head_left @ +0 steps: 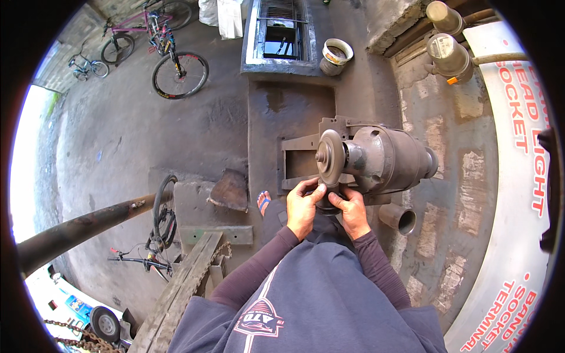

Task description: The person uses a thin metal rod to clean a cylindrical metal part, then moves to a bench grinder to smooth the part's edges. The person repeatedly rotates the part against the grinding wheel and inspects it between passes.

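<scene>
Near the front edge of the metal frame (299, 143), the person's left grip (302, 213) and right grip (354, 215) are grasping a dark round part (327, 206) beneath the wheel (332, 157).

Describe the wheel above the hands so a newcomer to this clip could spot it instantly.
Right of the picture's middle sits a big brown motor. The wheel is on the motor's left end, just above the person's left hand and right hand. Unlike the spoked bicycle wheel at upper left, it is a thick, solid disc.
</scene>
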A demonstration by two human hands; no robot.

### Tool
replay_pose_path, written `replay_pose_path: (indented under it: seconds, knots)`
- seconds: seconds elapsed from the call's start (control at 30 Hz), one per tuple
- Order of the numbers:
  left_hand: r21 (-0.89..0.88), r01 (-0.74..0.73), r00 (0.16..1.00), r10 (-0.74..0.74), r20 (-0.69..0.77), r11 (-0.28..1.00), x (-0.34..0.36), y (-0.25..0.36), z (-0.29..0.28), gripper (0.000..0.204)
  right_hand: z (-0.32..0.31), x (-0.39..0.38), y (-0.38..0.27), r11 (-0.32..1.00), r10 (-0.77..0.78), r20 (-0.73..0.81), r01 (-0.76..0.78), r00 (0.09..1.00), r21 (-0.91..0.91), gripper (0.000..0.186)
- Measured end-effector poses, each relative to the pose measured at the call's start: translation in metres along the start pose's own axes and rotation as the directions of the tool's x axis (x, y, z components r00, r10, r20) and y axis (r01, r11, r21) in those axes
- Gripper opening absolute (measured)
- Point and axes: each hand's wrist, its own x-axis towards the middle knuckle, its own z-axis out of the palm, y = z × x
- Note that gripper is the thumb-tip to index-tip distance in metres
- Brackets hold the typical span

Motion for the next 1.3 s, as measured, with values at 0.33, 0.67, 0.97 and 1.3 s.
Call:
replay_pose_path:
  seconds: [0.33,0.67,0.97,1.3]
  knots:
    - [0.020,0.007,0.999,-0.008,0.042,1.000,0.002,0.000,-0.001,0.031,-0.005,0.000,0.000,0.998,0.048,0.004,-0.048,0.999,0.038,0.040]
    - [0.183,0.098,0.992,-0.110,0.060,0.978,-0.024,0.015,-0.022,0.038,0.002,-0.022,0.008,0.998,0.053,0.083,-0.054,0.995,0.018,0.043]
    - [0.368,0.016,0.900,-0.174,0.401,0.930,-0.051,0.053,-0.037,0.060,-0.010,-0.053,-0.006,0.998,0.021,0.242,-0.005,0.970,-0.067,0.068]
    - [-0.009,0.178,0.884,-0.156,0.441,0.984,-0.058,0.057,-0.036,0.050,0.005,-0.085,-0.060,0.942,-0.149,0.092,0.169,0.985,-0.289,0.088]
